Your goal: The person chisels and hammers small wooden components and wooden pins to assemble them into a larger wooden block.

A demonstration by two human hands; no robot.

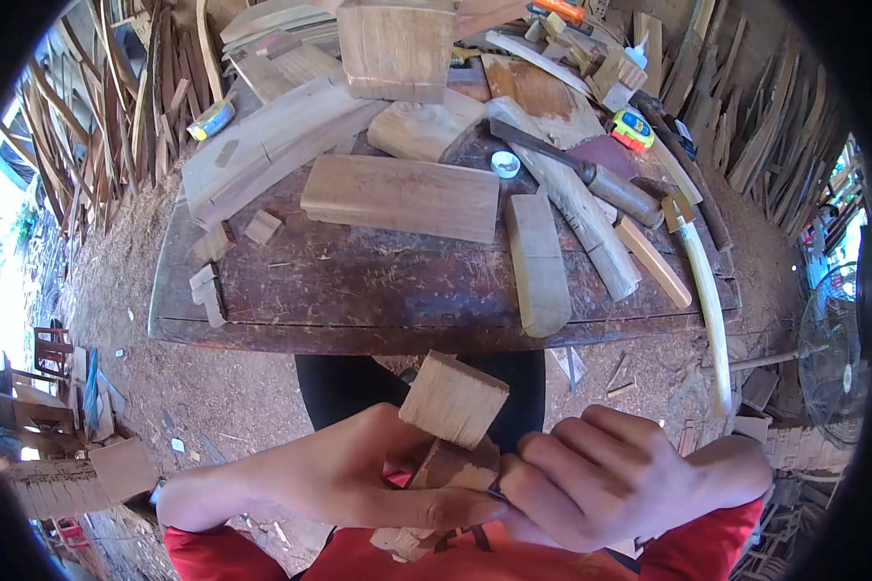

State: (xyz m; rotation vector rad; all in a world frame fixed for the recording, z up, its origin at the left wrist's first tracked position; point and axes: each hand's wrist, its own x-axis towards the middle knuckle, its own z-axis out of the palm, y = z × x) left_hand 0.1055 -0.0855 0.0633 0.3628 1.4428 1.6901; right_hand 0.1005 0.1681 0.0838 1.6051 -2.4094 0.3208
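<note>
In front of my body, below the table edge, my left hand (pixel 388 484) is wrapped round a carved wooden piece (pixel 453 399). Its squarish pale end points up and away from me, and a narrower, darker brown part shows between thumb and fingers. A rough lower end sticks out under my thumb. My right hand (pixel 591 479) is closed, knuckles up, right beside the piece and close to my left thumb tip. Whatever its curled fingers hold is hidden. Nearest on the table is a wooden block with a rounded end (pixel 539 266).
The dark wooden table (pixel 358 290) bears a long block (pixel 402 197), a large upright block (pixel 397 48), a wood-handled blade tool (pixel 625 194), a hatchet-like tool with a long pale handle (pixel 707 300) and a tape measure (pixel 633 129). A fan (pixel 838 349) stands at right.
</note>
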